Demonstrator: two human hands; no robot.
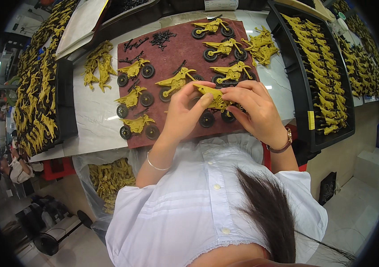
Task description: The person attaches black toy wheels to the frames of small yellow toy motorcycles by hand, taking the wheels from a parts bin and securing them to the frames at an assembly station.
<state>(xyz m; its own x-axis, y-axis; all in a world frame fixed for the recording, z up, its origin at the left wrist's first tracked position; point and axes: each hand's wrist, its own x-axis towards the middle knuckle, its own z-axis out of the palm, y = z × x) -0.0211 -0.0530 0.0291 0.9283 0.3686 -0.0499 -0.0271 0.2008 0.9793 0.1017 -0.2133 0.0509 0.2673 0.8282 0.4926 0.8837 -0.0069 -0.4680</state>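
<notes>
Over the near part of a maroon cloth [171, 53], both my hands hold one yellow toy motorcycle body [210, 92]. My left hand [184, 111] grips its left end between thumb and fingers. At its right side, my right hand [258, 109] has its fingers closed on it. Black wheels [206, 119] show just below the body; whether they belong to it I cannot tell. Around my hands stand several yellow toy motorcycles with black wheels, such as a nearby motorcycle [233, 71] and a left-hand motorcycle [138, 126]. Small black parts [162, 39] lie at the cloth's far side.
Yellow body pieces are heaped at the left [99, 64] and right [261, 46] of the cloth. A black tray [304, 104] packed with yellow pieces stands on the right; another black bin [67, 98] is on the left. Below the table edge hangs a plastic bag [85, 171] of yellow parts.
</notes>
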